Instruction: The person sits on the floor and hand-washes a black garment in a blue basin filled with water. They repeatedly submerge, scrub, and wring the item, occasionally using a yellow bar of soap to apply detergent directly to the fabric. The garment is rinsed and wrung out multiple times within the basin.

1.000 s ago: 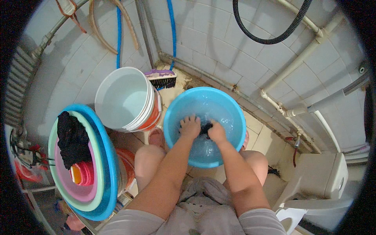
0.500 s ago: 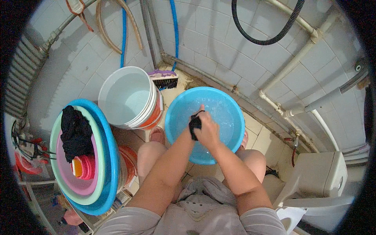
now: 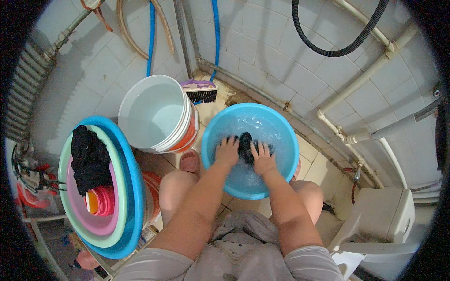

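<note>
A blue basin (image 3: pixel 213 175) of water sits between my knees. In the water lies a wet black cloth garment (image 3: pixel 245 146), bunched up and partly under the surface. My left hand (image 3: pixel 227 151) is at its left side, palm down with the fingers spread. On the other side my right hand (image 3: pixel 263 158) has its fingers apart, touching or very near the dark fabric. Neither hand grips anything that I can see; the fingertips are partly lost in the water.
To the left, stacked basins (image 3: pixel 123 206) hold a black garment (image 3: pixel 91 159) and a pink-and-orange container (image 3: pixel 101 201). A white bucket (image 3: pixel 152 114) of water stands behind them, beside a purple broom (image 3: pixel 201 89). Pipes (image 3: pixel 328 119) run along the wall; a toilet (image 3: pixel 379 215) is at right.
The black garment, held bunched between both hands above the basin, is now down in the water. My hands have parted and opened. The view has shifted slightly.
</note>
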### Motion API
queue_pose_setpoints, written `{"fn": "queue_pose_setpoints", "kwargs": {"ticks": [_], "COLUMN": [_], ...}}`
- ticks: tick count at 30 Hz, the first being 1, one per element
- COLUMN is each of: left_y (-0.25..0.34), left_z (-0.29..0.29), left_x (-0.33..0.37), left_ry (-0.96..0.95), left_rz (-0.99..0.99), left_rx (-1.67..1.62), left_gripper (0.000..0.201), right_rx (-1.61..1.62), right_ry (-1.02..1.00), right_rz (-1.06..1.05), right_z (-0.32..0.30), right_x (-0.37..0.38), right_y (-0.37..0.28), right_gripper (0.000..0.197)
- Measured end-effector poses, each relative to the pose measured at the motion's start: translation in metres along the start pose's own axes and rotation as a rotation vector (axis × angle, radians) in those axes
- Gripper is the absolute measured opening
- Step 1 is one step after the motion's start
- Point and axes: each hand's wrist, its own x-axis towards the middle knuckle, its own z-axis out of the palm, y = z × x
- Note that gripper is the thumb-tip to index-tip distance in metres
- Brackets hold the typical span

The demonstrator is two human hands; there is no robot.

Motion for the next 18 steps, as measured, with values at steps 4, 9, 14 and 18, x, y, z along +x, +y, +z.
{"fn": "queue_pose_setpoints", "kwargs": {"ticks": [4, 9, 14, 18], "left_y": [-0.005, -0.002, 0.017, 0.031], "left_z": [0.007, 0.019, -0.063, -0.118], "left_x": [0.0, 0.021, -0.007, -0.018], "left_ry": [-0.168, -0.246, -0.422, -0.184], "left_rz": [-0.056, -0.339, -0.383, -0.16], "left_rx": [0.146, -1.097, -1.896, -1.728], "left_gripper": [0.046, 0.049, 0.049, 0.059], "right_rx": [0.083, 0.912, 1.049, 1.08], "right_ry": [-0.127, -0.227, -0.192, -0.004], "right_rz": [0.18, 0.226, -0.204, -0.252], "right_z": [-0.005, -0.014, -0.142, -0.178], "right_x": [0.005, 0.027, 0.013, -0.002], "right_y": [0.002, 0.023, -0.013, -0.028], "right_gripper": [0.048, 0.044, 0.038, 0.024]}}
